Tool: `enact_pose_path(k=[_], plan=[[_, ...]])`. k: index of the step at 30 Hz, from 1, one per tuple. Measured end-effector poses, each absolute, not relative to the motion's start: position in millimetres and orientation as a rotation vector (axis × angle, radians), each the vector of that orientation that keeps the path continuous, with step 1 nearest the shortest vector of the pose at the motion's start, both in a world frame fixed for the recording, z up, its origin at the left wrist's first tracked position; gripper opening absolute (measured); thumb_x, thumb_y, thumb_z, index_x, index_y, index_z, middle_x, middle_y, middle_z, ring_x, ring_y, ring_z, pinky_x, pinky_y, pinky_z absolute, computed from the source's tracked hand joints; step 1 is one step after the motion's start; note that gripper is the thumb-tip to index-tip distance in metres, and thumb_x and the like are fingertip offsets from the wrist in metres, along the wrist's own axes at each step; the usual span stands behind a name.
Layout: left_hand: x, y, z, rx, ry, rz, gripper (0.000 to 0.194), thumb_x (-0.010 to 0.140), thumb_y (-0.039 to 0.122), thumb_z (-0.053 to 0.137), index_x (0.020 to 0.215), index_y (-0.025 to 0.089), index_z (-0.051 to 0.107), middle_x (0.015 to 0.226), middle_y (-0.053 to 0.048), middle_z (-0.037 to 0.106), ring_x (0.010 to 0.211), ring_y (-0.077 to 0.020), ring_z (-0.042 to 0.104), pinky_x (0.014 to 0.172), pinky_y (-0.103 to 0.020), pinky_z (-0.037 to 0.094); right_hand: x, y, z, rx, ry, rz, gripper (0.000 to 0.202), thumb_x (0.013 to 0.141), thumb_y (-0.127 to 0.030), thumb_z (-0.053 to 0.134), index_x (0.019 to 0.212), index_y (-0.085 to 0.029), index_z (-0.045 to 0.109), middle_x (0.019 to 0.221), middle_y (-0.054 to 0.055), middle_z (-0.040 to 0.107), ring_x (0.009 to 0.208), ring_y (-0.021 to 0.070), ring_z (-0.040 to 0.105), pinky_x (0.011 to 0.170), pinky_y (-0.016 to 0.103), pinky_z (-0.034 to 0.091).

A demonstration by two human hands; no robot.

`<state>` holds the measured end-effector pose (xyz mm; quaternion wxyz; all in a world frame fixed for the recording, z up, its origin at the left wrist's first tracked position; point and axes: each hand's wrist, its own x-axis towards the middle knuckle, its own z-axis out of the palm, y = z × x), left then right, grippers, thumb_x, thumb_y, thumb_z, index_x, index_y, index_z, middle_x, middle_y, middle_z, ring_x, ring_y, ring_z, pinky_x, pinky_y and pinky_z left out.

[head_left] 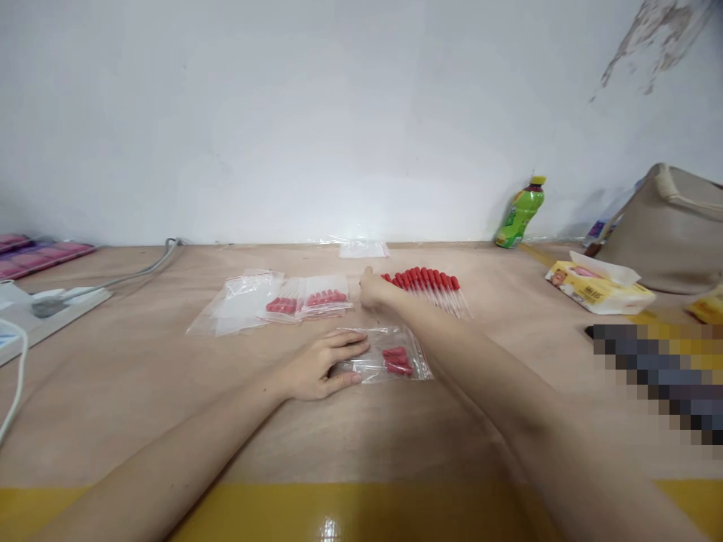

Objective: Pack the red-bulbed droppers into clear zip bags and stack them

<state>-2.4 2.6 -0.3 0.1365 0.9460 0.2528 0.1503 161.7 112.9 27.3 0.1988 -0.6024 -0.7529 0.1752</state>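
Observation:
My left hand (324, 365) lies flat with its fingers spread on the left part of a clear zip bag (370, 369). Inside that bag, near its right end, are several red-capped pieces (398, 360). My right hand (375, 290) reaches across, above the bag, to the left end of a row of thin clear tubes with red caps (432, 280). Its fingers point away and down and are mostly hidden, so what they hold cannot be made out. Left of it lie filled zip bags (309, 298) with red caps showing, and flat bags without red pieces (240, 301) overlap beside them.
Another clear bag (364, 248) lies by the wall. At the right stand a green bottle (520, 214), a tissue pack (599, 287) and a beige bag (660, 233). A power strip (62, 309) with cables and a pink-purple item (45, 258) are at the left.

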Motion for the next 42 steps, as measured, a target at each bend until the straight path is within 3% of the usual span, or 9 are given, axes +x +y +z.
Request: enact_pose_path(k=[4,8,13,22,26,30,36,42], plan=[[-1.5,3.4,-1.4,2.741,0.748,0.428,0.05,0.085,0.038,0.05,0.132,0.024,0.038,0.136,-0.007,0.038,0.124,-0.025,0.036,0.102,-0.044,0.03,218.4,85.2,35.8,-1.514,-1.97,0.446,0.057,0.075,-0.016,0.047,0.128,-0.009,0.028,0.097,0.013,0.06,0.088,0.0207,0.059,0.077,0.031,0.046],[-0.3,5.6,-4.4,2.741,0.762,0.422,0.05,0.085,0.039,0.05,0.132,0.025,0.037,0.137,-0.007,0.037,0.125,-0.0246,0.035,0.103,-0.043,0.028,276.4,53.3,20.3,-1.281,-1.598,0.725,0.064,0.076,-0.027,0.047,0.13,-0.02,0.014,0.074,-0.004,0.05,0.047,0.0097,0.05,0.049,0.026,0.048],[-0.1,6.6,-5.7,2.763,0.765,0.404,0.05,0.086,0.039,0.049,0.133,0.025,0.037,0.138,-0.007,0.036,0.125,-0.0243,0.034,0.103,-0.043,0.028,289.2,25.8,-5.8,-1.198,-1.138,0.874,0.051,0.067,-0.03,0.056,0.108,-0.022,0.028,0.07,-0.008,0.042,0.047,0.0077,0.051,0.047,0.026,0.051],[-0.2,1.5,-1.9,2.754,0.828,0.395,0.06,0.087,0.041,0.047,0.139,0.025,0.022,0.139,-0.008,0.033,0.126,-0.0243,0.032,0.104,-0.042,0.028,264.9,6.4,-24.1,-1.091,-1.026,1.165,0.033,0.07,-0.03,0.057,0.09,-0.023,0.032,0.071,-0.006,0.053,0.061,0.0111,0.062,0.069,0.032,0.054],[0.0,1.4,-1.9,2.753,0.828,0.395,0.062,0.086,0.042,0.047,0.139,0.024,0.02,0.138,-0.008,0.034,0.126,-0.0247,0.033,0.103,-0.043,0.029,279.4,6.0,-27.3,-1.15,-1.211,1.173,0.03,0.069,-0.036,0.06,0.088,-0.02,0.042,0.075,-0.001,0.059,0.063,0.0125,0.062,0.063,0.03,0.051],[-0.1,1.1,-1.6,2.766,0.835,0.377,0.063,0.087,0.043,0.046,0.139,0.023,0.018,0.139,-0.009,0.033,0.126,-0.0246,0.032,0.104,-0.043,0.028,292.1,5.4,-25.2,-1.218,-1.623,0.96,0.024,0.068,-0.037,0.062,0.081,-0.017,0.056,0.076,0.003,0.062,0.066,0.0138,0.058,0.063,0.029,0.047],[0.1,2.4,-2.8,2.788,0.833,0.375,0.062,0.087,0.043,0.046,0.139,0.022,0.019,0.138,-0.009,0.034,0.126,-0.0242,0.032,0.104,-0.043,0.028,283.9,5.3,-27.1,-1.143,-1.99,0.513,0.013,0.073,-0.028,0.059,0.081,-0.021,0.068,0.091,0.006,0.063,0.087,0.0184,0.056,0.079,0.035,0.043],[-0.1,4.8,-6.4,2.795,0.812,0.393,0.062,0.087,0.042,0.046,0.139,0.022,0.018,0.139,-0.009,0.033,0.126,-0.0243,0.032,0.103,-0.044,0.029,265.2,10.9,-31.0,-1.229,-1.866,0.548,0.017,0.074,-0.031,0.058,0.068,-0.017,0.066,0.071,0.004,0.063,0.07,0.0165,0.057,0.068,0.031,0.044]])
